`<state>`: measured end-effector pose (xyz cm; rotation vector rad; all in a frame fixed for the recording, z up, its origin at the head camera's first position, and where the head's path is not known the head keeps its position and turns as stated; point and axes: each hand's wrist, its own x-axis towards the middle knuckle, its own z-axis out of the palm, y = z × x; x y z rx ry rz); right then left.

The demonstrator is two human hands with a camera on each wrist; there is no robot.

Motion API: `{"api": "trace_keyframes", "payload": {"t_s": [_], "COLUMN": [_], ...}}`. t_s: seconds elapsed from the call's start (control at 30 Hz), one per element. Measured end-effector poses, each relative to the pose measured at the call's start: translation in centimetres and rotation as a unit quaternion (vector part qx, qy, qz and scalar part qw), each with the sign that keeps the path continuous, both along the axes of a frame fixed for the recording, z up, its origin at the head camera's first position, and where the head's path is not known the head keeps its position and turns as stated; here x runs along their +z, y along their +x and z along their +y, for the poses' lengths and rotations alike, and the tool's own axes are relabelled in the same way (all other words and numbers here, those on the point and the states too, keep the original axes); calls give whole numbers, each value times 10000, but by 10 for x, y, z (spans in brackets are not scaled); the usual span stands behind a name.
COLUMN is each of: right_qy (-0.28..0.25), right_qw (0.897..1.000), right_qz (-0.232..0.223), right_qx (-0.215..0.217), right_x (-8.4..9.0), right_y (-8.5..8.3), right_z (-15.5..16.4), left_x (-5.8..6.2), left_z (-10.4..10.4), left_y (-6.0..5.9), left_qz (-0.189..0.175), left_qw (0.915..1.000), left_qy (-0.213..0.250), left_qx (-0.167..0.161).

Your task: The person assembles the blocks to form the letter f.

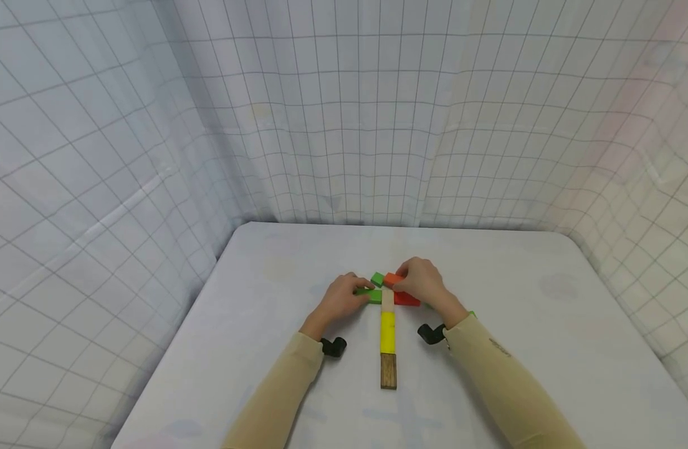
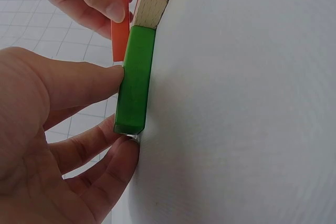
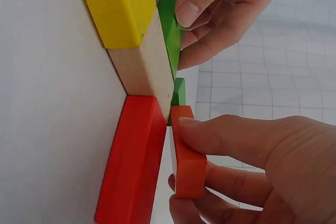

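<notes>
My left hand grips a long green block, with the thumb on its side and fingers at its outer end. This block lies on the table against the left side of a plain wooden block. On the other side, my right hand pinches an orange block between thumb and fingers. A red block meets the wooden block at the right, just nearer than the orange one. Beyond the wooden block sits a small green block, close to the orange block's left end.
Toward me from the wooden block, a yellow block and a dark brown block continue the straight line. A bit of green shows behind the right sleeve. Gridded white curtains surround the white table.
</notes>
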<state>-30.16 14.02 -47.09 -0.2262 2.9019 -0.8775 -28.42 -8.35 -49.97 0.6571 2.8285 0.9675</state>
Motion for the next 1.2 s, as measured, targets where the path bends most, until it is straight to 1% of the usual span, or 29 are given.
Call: {"api": "trace_keyframes", "payload": {"t_s": [0.2,0.4,0.53,0.67,0.8,0.9,1.2], "right_qy": [-70,27,59,-142,-320,-335,-404], "right_qw": [9999,9998,9995,9989,9981,9980,9976], "right_qz": [-77,-190,-312,-444,-518,-528,-566], "right_qx": [-44,-28,44,33,35,50,18], "right_x": [-4,-4,-8,-12,-15,-15,-12], "right_y": [-11,-18,-22,-26,-28,-29,-28], "right_z": [-8,-15,-16,-15,-12,-11,-10], "left_x": [-5,-4,-4,-5,-5,-5,-6], "left_z": [0,1,1,1,1,1,2], "left_y": [-3,-4,-4,-4,-4,-4,-5], "left_qz": [87,110,114,127,133,142,178], "left_qw": [10000,9999,9999,9999,9999,9999,9998], "left_qy": [-37,-22,-30,-73,-71,-66,-93], "left_qx": [7,11,28,23,22,32,39]}}
